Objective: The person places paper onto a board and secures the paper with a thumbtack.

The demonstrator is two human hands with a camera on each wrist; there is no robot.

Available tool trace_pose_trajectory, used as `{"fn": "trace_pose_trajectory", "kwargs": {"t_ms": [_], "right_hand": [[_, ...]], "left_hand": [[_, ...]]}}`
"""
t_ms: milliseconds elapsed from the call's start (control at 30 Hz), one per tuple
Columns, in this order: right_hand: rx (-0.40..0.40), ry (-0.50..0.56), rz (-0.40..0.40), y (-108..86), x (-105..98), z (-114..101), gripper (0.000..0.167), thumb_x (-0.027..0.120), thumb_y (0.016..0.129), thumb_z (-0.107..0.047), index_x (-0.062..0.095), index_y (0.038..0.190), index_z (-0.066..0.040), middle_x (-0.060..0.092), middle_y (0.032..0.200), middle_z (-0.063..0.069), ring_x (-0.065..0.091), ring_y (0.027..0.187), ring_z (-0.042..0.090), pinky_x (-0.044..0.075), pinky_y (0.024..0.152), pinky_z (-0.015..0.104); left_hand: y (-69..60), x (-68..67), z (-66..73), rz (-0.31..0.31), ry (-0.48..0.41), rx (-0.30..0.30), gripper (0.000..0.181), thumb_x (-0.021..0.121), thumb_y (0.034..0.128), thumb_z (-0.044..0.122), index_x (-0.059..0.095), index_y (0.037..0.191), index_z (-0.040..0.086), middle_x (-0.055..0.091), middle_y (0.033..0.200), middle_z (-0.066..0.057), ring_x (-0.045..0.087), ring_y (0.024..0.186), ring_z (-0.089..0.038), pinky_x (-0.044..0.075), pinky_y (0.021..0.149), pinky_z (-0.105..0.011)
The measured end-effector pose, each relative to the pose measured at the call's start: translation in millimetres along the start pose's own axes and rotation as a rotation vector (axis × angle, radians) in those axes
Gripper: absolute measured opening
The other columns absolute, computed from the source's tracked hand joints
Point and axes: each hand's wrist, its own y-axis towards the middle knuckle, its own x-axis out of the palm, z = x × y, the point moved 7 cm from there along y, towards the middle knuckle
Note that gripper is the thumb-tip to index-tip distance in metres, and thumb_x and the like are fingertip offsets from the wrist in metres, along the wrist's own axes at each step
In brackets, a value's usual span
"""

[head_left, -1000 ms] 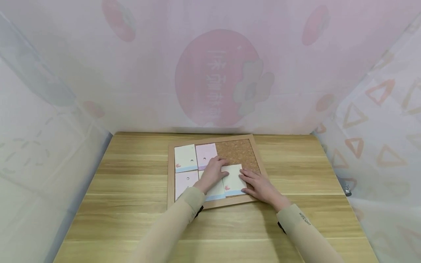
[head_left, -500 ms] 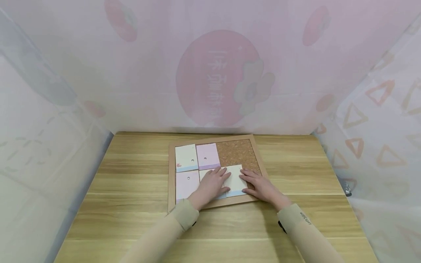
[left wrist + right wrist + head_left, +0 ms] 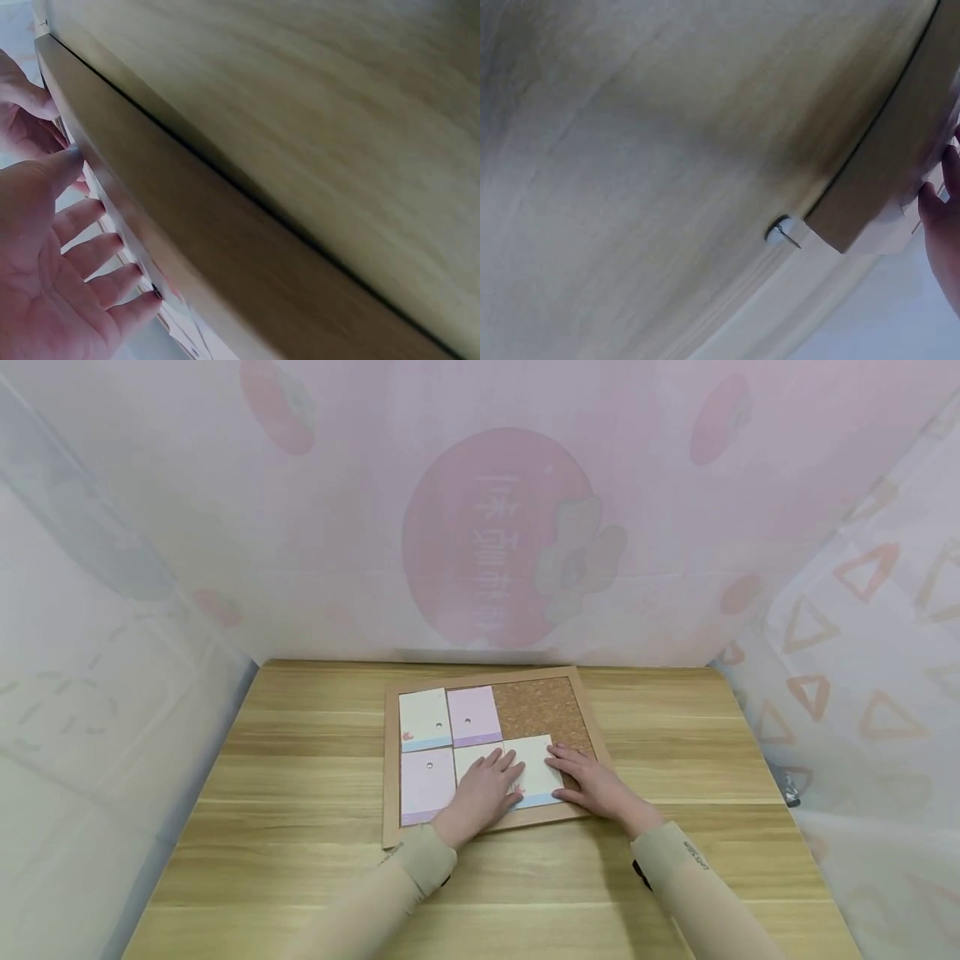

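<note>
A framed corkboard (image 3: 543, 706) lies flat, slightly turned, on the table. Along its bottom row, a cream sheet of note paper (image 3: 536, 768) with a blue band lies between my two hands. My left hand (image 3: 483, 789) rests spread on its left edge and covers most of a neighbouring cream sheet (image 3: 468, 758). At the right edge, my right hand (image 3: 596, 783) touches the paper with extended fingers. A pink sheet (image 3: 426, 787) is at lower left; another pink sheet (image 3: 474, 708) and a cream sheet (image 3: 422, 714) are above. Small round pin heads show on these three.
The wood-grain table (image 3: 300, 827) extends around the board on both sides and in front. In the right wrist view, a thumbtack (image 3: 781, 231) lies point up near the board's corner. Printed curtains (image 3: 337, 568) enclose the back and sides.
My left hand has moved down toward the board's front edge and flattened over the join of the two cream sheets, uncovering the upper pink one. My right hand stays in place.
</note>
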Motion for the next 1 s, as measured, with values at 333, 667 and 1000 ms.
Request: {"fn": "trace_pose_trajectory", "kwargs": {"t_ms": [333,667,1000], "right_hand": [[0.031,-0.030,-0.015,0.3,-0.2,-1.5,0.059,0.070,0.094,-0.030,0.052,0.143,-0.003,0.042,0.157,0.017,0.036,0.148,0.037,0.031,0.118,0.060],[0.057,-0.036,0.086,-12.5,-8.1,0.6,0.060,0.072,0.092,-0.030,0.053,0.143,-0.003,0.048,0.152,0.017,0.044,0.142,0.039,0.038,0.115,0.057],[0.196,0.095,0.220,-44.6,-26.4,22.4,0.062,0.070,0.094,-0.024,0.046,0.145,0.002,0.049,0.148,0.025,0.046,0.137,0.045,0.039,0.112,0.061]], "left_hand": [[1.8,0.7,-1.6,-0.004,-0.023,-0.027,0.053,0.058,0.0983,0.046,0.054,0.144,0.021,0.048,0.155,-0.004,0.045,0.144,-0.028,0.043,0.114,-0.048],[0.3,-4.2,-3.1,0.003,-0.059,-0.026,0.052,0.062,0.0965,0.045,0.057,0.142,0.020,0.050,0.153,-0.005,0.047,0.142,-0.029,0.043,0.114,-0.048],[2.4,-9.1,-2.8,0.002,-0.115,-0.034,0.050,0.066,0.0945,0.042,0.061,0.138,0.018,0.053,0.150,-0.006,0.050,0.140,-0.030,0.045,0.112,-0.048]]}}
